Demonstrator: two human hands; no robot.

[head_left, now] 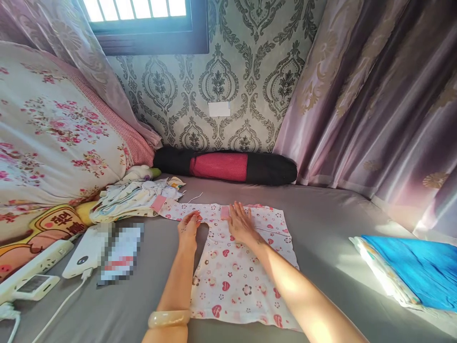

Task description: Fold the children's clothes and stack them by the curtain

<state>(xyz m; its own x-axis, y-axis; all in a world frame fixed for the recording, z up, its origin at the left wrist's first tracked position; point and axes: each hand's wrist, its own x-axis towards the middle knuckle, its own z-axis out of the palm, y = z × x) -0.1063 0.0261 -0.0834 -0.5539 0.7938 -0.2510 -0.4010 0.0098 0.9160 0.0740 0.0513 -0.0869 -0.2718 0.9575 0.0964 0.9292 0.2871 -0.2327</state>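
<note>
We have the printed top (246,281) lying on the grey bed (328,214), one sleeve (178,209) stretched out to the left. Our right hand (241,224) is spread palm-down across its upper part, just beside a pink cuff (224,212); our left hand (189,225) draws its fingers together at the sleeve's lower edge (we cannot tell whether they pinch the cloth). To press well, we judge, the right palm should stay flat and light, stroking outward, with the left steadying the sleeve against creases. Beyond the sleeve's end sits a heap of clothes (132,197), farther back a black-and-red roll (217,166), and well apart, rightward, a folded blue cloth (417,262).
</note>
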